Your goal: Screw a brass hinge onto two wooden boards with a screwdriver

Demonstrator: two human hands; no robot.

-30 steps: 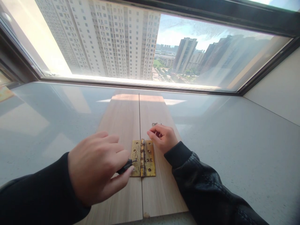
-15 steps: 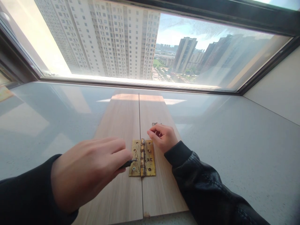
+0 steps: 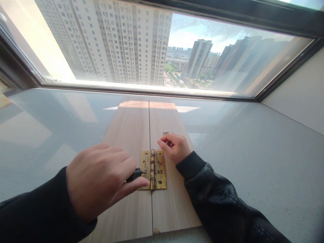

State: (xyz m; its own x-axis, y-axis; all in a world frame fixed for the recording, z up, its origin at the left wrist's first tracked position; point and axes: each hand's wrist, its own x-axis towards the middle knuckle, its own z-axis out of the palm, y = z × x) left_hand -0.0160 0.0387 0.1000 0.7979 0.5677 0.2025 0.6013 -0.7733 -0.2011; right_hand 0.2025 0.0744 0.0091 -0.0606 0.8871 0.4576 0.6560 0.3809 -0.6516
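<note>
A brass-coloured hinge [image 3: 162, 168] lies spread flat across the seam of two pale wooden boards [image 3: 126, 135], with several screw holes in its leaves. My left hand [image 3: 103, 179] is wrapped round a screwdriver [image 3: 135, 174] with a black handle; most of the handle is hidden by the fingers. Its tip meets the hinge's left leaf at a hole, and my left thumb stretches over the leaf's lower part. My right hand [image 3: 176, 146] rests on the right board just beyond the hinge. Its fingers are curled together, and whatever they may hold is hidden.
Several small screws [image 3: 167, 133] lie on the right board behind my right hand. The boards sit on a pale speckled sill [image 3: 227, 145]. A dark-framed window [image 3: 152, 90] stands at the far side, with tall buildings outside.
My left hand has turned on the screwdriver, and its thumb now reaches out over the hinge's left leaf, covering the lower screw seen before. My right hand has stayed in place.
</note>
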